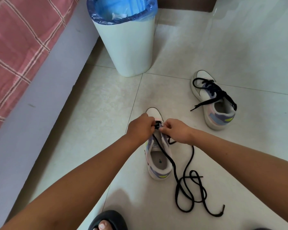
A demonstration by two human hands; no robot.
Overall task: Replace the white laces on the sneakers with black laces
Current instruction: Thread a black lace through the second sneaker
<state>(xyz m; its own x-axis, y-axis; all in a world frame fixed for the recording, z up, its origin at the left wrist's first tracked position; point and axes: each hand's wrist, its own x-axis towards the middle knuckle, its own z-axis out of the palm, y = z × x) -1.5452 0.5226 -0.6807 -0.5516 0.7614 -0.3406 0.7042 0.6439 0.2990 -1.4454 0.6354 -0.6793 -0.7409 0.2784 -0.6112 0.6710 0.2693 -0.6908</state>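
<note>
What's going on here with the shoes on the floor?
A person is lacing the near sneaker with a black lace. Both hands, left hand and right hand, pinch it near the toe eyelets; most of it trails loose on the tiles. The far sneaker already has black laces, untied.

Your near sneaker (158, 156) has one black lace (184, 185) started at its toe eyelets, ends trailing right. Beyond it, the far sneaker (213, 103) is laced black, untied.

Near sneaker (158, 165) is showing white with lilac, pink and neon-yellow bits, black lace (188, 185) trailing off it. Bin (128, 47) is looking pale white with a blue liner (123, 9). Bedcover (15, 47) is rocking pink with white checks.
</note>
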